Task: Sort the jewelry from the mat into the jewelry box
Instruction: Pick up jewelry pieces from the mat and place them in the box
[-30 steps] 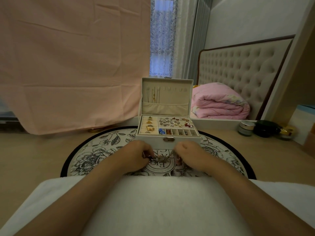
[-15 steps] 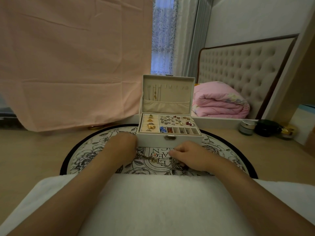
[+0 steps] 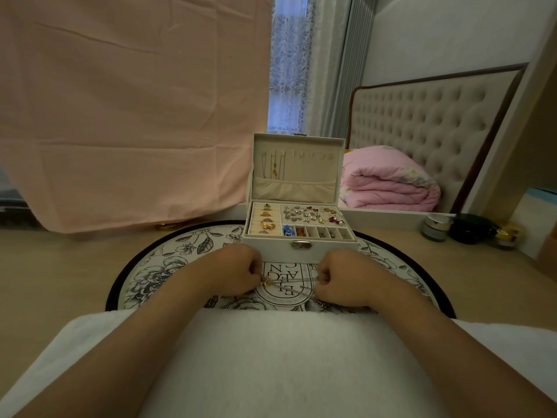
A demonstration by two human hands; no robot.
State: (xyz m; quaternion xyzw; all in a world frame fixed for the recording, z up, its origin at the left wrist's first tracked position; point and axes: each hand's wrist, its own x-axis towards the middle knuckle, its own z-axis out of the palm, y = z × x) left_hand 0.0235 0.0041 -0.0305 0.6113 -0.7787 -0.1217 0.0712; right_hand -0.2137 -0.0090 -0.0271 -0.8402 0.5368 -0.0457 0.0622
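I've got left hand (image 3: 233, 271) & right hand (image 3: 343, 276) pinching the chain (image 3: 289, 285); tug too hard & it could snap, imo.

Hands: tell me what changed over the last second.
The left hand swung out to the left, then came back and now pinches the chain at its pendant end. The right hand barely moved and holds the other end, so the chain is stretched between them over the mat. The box stayed open, its contents as before.
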